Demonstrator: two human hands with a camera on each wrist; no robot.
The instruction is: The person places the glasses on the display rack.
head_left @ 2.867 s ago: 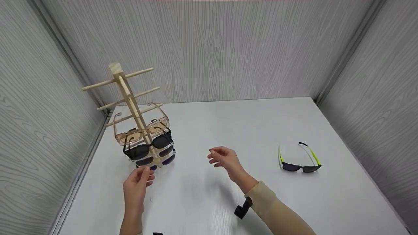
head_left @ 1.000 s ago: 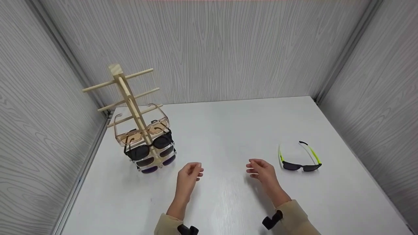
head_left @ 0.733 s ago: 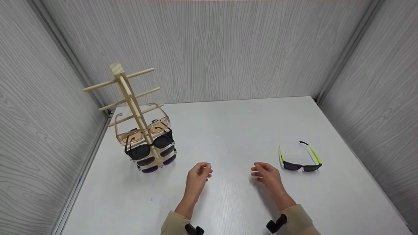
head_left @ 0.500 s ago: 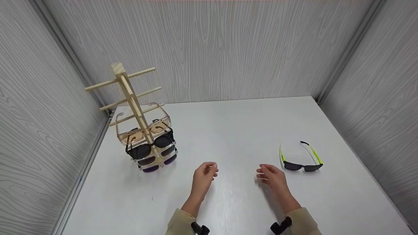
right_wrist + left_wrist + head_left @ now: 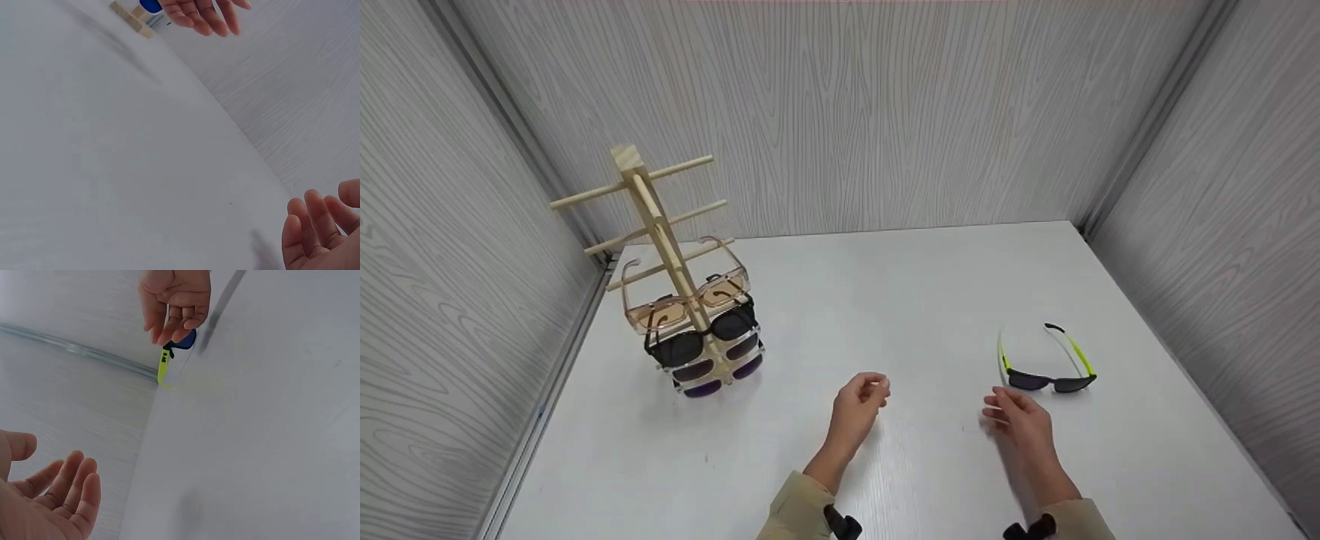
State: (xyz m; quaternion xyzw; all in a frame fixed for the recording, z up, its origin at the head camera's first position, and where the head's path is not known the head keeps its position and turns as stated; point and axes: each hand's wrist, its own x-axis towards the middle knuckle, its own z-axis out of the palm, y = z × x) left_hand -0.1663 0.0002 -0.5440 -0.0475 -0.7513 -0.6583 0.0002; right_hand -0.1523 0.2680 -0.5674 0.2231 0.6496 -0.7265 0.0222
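Note:
My left hand (image 5: 855,414) hovers over the middle of the white table, relaxed and holding nothing. To its right is my right hand (image 5: 1026,427), also holding nothing, its fingers loosely bent just in front of the sunglasses with neon yellow-green temples (image 5: 1071,385). Those sunglasses rest on the table with temples unfolded, lenses toward me. In the left wrist view, one yellow temple (image 5: 163,365) and a blue-looking lens show past the right hand's fingers. On the left stands a wooden eyewear rack (image 5: 666,238) bearing beige-tinted glasses (image 5: 660,315), black sunglasses (image 5: 679,349) and other pairs beneath.
The rack's upper wooden pegs (image 5: 682,166) carry no glasses and jut out to both sides. Grey wood-grain panels (image 5: 840,120) enclose the table (image 5: 870,300) at the back, left and right. In the right wrist view, the rack's wooden base (image 5: 130,19) shows at the top.
Both hands have moved to the right, the left one away from the rack, the right one up to the yellow-templed sunglasses. The rack and glasses have stayed in place.

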